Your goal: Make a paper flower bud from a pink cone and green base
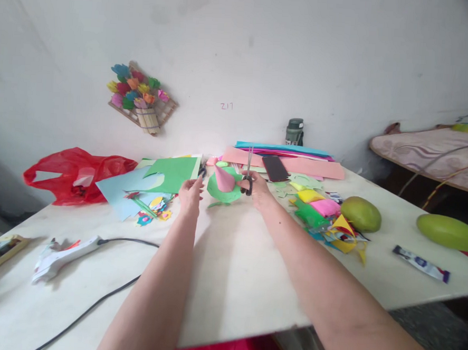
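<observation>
Head-worn view, forward and down, over near table (231, 280)

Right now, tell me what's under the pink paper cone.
Green paper shows around the base of the pink paper cone. The part directly beneath is covered by the cone, so I can't see whether anything else is there.

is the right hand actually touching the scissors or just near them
Touching. The head view shows the right hand gripping the scissors at their dark handles.

Pale table (231, 280) with fruit (360, 214), glue gun (64, 259)
</observation>
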{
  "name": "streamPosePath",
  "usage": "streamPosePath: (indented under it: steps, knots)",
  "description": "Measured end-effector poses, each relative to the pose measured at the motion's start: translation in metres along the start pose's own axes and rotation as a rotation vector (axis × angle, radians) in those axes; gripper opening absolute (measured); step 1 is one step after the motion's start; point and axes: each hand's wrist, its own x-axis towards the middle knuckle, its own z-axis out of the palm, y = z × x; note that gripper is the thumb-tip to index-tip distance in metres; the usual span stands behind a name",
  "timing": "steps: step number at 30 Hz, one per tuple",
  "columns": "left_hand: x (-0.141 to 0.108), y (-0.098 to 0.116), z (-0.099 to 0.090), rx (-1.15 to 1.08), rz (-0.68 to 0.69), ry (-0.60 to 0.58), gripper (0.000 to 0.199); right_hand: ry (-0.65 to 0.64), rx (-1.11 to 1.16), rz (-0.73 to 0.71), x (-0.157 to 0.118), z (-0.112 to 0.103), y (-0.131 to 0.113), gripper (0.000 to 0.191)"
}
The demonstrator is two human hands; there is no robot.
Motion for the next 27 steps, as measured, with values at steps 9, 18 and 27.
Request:
streamPosePath:
  steps: [9, 18, 27]
  knots:
    - [-0.017, -0.005, 0.012, -0.542, -0.466, -0.4, 0.027, 0.027, -0.02, 0.086, -0.007, 0.009, 0.0, 0.043]
    - [-0.01, -0.009, 0.01, -0.573, -0.437, -0.303, 0.034, -0.126, -0.21, 0.169, -0.002, -0.004, -0.001, 0.044]
    - [0.002, -0.02, -0.005, -0.604, -0.475, -0.25, 0.033, -0.578, -0.577, 0.158, -0.004, -0.031, -0.013, 0.036]
